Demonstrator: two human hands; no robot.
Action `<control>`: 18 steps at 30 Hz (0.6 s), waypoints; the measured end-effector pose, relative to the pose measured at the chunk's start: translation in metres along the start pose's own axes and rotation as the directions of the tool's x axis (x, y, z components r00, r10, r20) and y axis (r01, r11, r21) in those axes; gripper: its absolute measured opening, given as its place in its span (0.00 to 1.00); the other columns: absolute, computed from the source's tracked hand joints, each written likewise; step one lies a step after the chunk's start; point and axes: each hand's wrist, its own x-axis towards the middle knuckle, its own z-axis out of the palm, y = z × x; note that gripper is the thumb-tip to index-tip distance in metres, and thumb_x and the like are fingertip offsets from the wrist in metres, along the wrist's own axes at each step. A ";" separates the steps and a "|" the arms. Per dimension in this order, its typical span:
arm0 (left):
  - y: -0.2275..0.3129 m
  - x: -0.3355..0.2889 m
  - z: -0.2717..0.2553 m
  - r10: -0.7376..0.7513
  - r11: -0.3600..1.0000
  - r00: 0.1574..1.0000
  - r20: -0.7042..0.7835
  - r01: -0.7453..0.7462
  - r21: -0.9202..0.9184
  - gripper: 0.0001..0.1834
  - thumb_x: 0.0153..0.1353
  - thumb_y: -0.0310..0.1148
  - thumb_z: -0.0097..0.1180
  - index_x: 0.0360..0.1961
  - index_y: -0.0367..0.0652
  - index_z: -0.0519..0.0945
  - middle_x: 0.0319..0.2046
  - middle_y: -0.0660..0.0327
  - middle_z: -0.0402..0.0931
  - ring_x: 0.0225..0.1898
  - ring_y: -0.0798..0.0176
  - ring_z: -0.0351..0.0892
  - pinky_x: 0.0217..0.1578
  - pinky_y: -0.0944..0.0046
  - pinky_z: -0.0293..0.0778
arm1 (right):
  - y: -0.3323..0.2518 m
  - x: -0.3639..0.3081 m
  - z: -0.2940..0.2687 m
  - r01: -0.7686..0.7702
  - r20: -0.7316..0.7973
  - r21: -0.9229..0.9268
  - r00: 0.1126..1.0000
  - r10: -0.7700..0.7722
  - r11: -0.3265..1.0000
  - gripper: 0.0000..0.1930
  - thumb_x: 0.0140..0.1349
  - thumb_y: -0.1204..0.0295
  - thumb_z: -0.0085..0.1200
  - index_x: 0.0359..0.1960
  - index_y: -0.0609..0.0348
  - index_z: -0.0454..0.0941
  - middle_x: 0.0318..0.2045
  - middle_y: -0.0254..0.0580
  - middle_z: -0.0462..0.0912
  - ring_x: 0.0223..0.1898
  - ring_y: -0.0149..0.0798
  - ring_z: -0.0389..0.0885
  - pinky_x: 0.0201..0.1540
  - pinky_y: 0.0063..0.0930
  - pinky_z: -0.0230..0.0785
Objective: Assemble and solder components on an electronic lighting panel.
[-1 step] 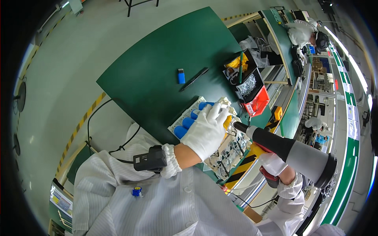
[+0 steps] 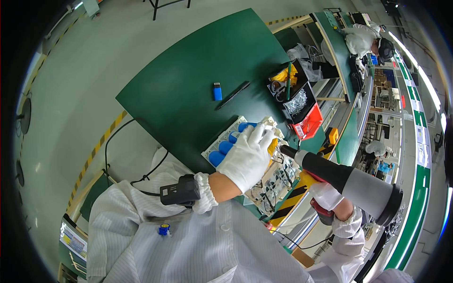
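Note:
A white plastic frame (image 2: pixel 215 143) holding several blue cylinders (image 2: pixel 216 158) lies on the green table, with wires and small parts along its near right side. My left hand (image 2: pixel 246 155), in a white glove, is wrapped over this frame. Its fingertips bend around the far end beside a yellow part (image 2: pixel 272 146); the exact contact is hidden. My right hand (image 2: pixel 325 194), also gloved, grips the red and black handle of a power screwdriver (image 2: pixel 349 181) with a thick black and grey body. Its narrow black tip points left at the frame, close to my left fingers.
Beyond the frame lie a black pen (image 2: pixel 232 95) and a small blue and black object (image 2: pixel 217 91). Black bins (image 2: pixel 309 96) with screws, scissors and yellow material stand at the far right, beside a red bin (image 2: pixel 309 123). Another person (image 2: pixel 361 40) works farther off.

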 end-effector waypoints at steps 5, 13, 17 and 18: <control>0.000 0.003 -0.004 -0.013 0.995 0.999 -0.038 0.009 -0.099 0.13 0.55 0.35 0.58 0.37 0.39 0.87 0.58 0.56 0.68 0.63 0.50 0.62 0.62 0.50 0.62 | -0.010 0.010 0.007 -0.027 -0.018 0.039 0.999 0.028 0.999 0.17 0.53 0.77 0.63 0.47 0.50 0.86 0.29 0.44 0.86 0.25 0.41 0.83 0.32 0.29 0.75; -0.039 0.041 -0.021 0.148 0.986 0.982 -0.113 -0.156 -0.064 0.06 0.50 0.30 0.60 0.31 0.45 0.85 0.35 0.62 0.79 0.40 0.57 0.78 0.43 0.56 0.74 | -0.024 0.022 -0.006 0.074 0.011 -0.113 0.997 -0.073 0.991 0.15 0.56 0.70 0.63 0.47 0.50 0.85 0.31 0.47 0.86 0.26 0.44 0.83 0.32 0.32 0.76; -0.038 0.091 -0.019 0.587 0.797 0.806 0.075 -0.592 0.123 0.04 0.51 0.35 0.59 0.23 0.49 0.82 0.27 0.63 0.75 0.34 0.58 0.78 0.35 0.57 0.75 | 0.049 -0.044 0.030 -0.087 -0.158 0.039 0.983 0.092 0.995 0.15 0.60 0.72 0.61 0.50 0.54 0.81 0.32 0.44 0.85 0.27 0.41 0.82 0.32 0.32 0.76; -0.032 0.100 -0.020 0.667 0.731 0.741 0.075 -0.671 0.125 0.06 0.51 0.35 0.58 0.22 0.48 0.83 0.25 0.62 0.78 0.33 0.57 0.80 0.34 0.57 0.76 | 0.068 -0.065 0.036 -0.177 -0.243 0.095 0.950 0.195 0.980 0.15 0.62 0.72 0.60 0.51 0.54 0.81 0.32 0.43 0.85 0.27 0.40 0.82 0.32 0.32 0.76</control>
